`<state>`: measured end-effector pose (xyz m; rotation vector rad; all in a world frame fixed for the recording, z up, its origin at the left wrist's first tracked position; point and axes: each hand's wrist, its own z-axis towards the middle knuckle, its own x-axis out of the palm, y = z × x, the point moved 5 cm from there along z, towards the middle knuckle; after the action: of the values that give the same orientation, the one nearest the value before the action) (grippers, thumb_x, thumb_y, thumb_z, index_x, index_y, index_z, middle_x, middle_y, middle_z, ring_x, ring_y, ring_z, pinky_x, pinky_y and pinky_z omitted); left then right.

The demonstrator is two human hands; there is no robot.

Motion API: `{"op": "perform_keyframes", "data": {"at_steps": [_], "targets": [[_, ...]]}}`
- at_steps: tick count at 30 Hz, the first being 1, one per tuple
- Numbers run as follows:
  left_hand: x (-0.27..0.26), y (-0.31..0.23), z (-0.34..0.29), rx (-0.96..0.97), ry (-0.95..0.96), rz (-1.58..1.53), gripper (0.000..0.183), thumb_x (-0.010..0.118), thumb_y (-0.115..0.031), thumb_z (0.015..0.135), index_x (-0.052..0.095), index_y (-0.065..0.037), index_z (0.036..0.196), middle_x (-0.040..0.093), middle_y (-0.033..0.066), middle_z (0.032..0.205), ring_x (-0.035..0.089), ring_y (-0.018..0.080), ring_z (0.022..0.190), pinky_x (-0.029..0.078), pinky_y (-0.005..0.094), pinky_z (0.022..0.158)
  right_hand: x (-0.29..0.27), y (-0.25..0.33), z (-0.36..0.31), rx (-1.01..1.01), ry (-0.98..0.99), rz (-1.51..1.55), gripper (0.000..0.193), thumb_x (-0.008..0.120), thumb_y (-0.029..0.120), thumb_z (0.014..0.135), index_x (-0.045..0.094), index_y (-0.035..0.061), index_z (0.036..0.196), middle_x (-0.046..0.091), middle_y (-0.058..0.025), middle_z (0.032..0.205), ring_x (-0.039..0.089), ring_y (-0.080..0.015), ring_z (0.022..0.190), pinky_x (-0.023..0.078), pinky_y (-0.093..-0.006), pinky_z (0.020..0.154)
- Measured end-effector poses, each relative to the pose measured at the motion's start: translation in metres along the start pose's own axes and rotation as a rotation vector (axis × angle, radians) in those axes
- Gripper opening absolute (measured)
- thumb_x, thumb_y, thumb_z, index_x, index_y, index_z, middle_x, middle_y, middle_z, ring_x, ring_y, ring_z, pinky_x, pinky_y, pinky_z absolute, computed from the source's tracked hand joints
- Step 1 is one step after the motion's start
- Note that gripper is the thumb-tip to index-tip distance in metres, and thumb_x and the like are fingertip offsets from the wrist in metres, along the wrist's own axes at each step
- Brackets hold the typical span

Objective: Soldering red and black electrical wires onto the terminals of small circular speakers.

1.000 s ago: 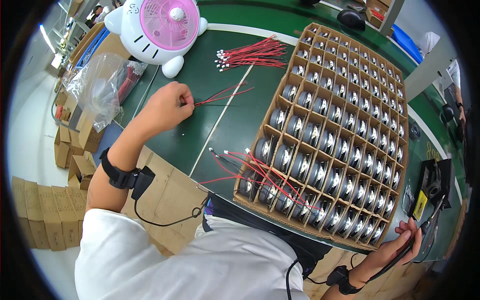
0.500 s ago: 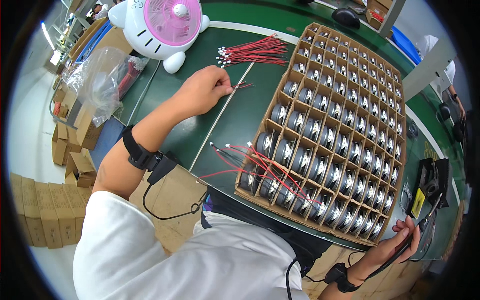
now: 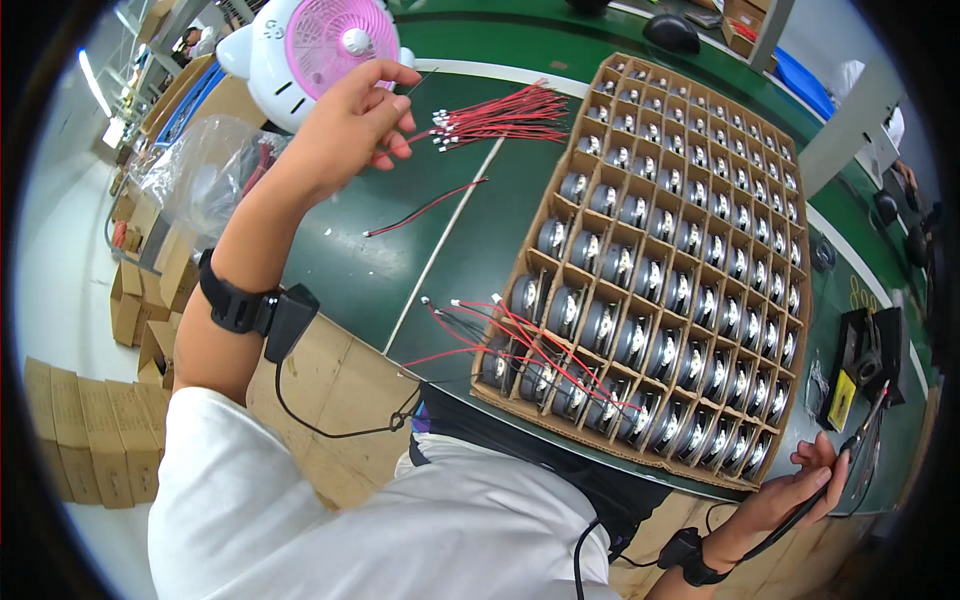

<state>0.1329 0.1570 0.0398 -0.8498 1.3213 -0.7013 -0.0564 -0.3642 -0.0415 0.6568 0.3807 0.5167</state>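
My left hand point(image 3: 355, 125) is raised beside the pink and white fan point(image 3: 300, 90), its fingers apart, close to a bundle of red and black wires point(image 3: 510, 112) with white connectors. A thin dark line shows by its fingertips; I cannot make out what it is. A single red and black wire point(image 3: 425, 207) lies on the green table below that hand. At the lower right, my right hand point(image 3: 800, 485) grips a pen-like soldering iron point(image 3: 850, 442) with a black cord. Between the hands, a divided cardboard tray point(image 3: 640, 445) holds round speakers point(image 3: 632, 338); several wires point(image 3: 540, 345) lie over its near-left corner.
A clear plastic bag point(image 3: 205, 180) sits at the table's left, near open cartons point(image 3: 140, 300). Flat boxes point(image 3: 90, 430) stand on the floor at left. A black holder with a yellow piece point(image 3: 845, 395) lies right of the tray. A metal post point(image 3: 855, 125) rises behind it.
My left hand has let go of the wire, now lying on the table, and moved up and left toward the fan with its fingers spread. My right hand stays around the iron, nearly still.
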Motion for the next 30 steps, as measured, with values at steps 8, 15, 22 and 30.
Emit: {"op": "perform_keyframes", "data": {"at_steps": [8,15,22,30], "targets": [[0.071,-0.031,-0.039,0.025,0.412,-0.352,0.024,0.054,-0.007,0.101,0.061,-0.006,0.124,0.065,0.0004,0.104,0.055,0.0015,0.070,0.040,0.0165,0.057,-0.009,0.014,0.006,0.167,-0.171,0.180,0.041,0.044,0.033,0.109,0.048,-0.0015,0.131,0.070,-0.0127,0.083,0.061,-0.0152,0.063,0.051,-0.0248,0.058],[0.124,-0.077,-0.100,0.266,0.581,-0.162,0.013,0.073,-0.004,0.084,0.064,-0.003,0.094,0.058,0.0030,0.094,0.053,0.0077,0.077,0.039,0.0193,0.068,0.002,0.045,0.002,0.277,-0.001,0.571,0.048,0.036,0.041,0.109,0.060,-0.0001,0.114,0.051,-0.0034,0.068,0.047,-0.0127,0.062,0.038,-0.0250,0.057],[0.167,-0.088,-0.137,0.587,0.630,0.056,0.013,0.075,0.005,0.077,0.069,-0.001,0.087,0.056,0.0076,0.097,0.054,0.0131,0.074,0.042,0.0256,0.060,0.027,0.072,-0.006,0.115,0.191,0.643,0.034,0.033,0.038,0.107,0.044,0.0095,0.094,0.043,-0.0054,0.070,0.037,-0.0169,0.057,0.032,-0.0360,0.058],[0.189,-0.087,-0.145,0.621,0.580,0.058,0.013,0.073,0.006,0.076,0.069,-0.001,0.087,0.053,0.0082,0.095,0.050,0.0151,0.070,0.040,0.0269,0.059,0.043,0.083,-0.010,0.070,0.154,0.731,0.023,0.046,0.030,0.097,0.039,0.0117,0.083,0.032,-0.0026,0.063,0.026,-0.0153,0.059,0.023,-0.0343,0.061]]}}
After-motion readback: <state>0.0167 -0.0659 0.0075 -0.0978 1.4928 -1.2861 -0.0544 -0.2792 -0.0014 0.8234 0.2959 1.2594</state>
